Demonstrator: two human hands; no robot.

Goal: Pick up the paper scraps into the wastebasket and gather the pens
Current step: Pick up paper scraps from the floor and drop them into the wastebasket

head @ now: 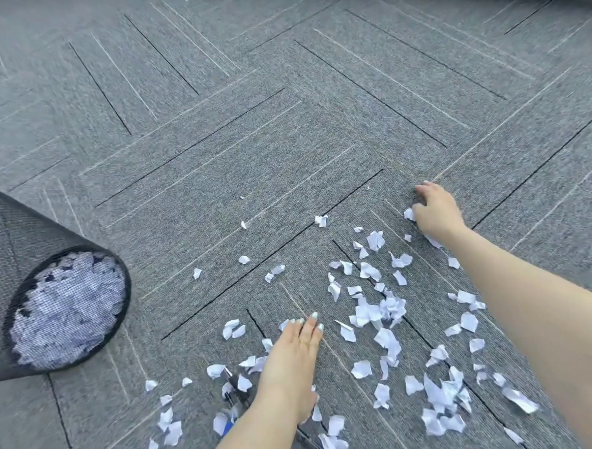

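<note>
Wastebasket [2, 274], black mesh, far left, lying on its side. Long axis runs left to right; the mouth is out of frame, so which way it opens cannot be told. White paper shows through the round mesh base facing the scraps.

Right of the wastebasket: pens [233, 396], dark barrels with a blue part, half buried under scraps and partly behind the left forearm. Their long axis runs roughly near-to-far, slightly tilted; count unclear.

Left hand [296, 348] further right of the wastebasket, palm down, fingers straight and together, resting flat on the carpet [317, 137] at the edge of the scatter. Holding nothing.

Paper scraps [378, 309] spread wide between the two hands and toward the viewer.

Right hand [432, 207] farthest from the wastebasket, fingers curled over a scrap or two at the outer edge of the scatter. Hands well apart.

Risks, as judged: a sweeping gather could drag pens along with the paper; small scraps may slip from a loose fist; a tipped wastebasket could spill.
</note>
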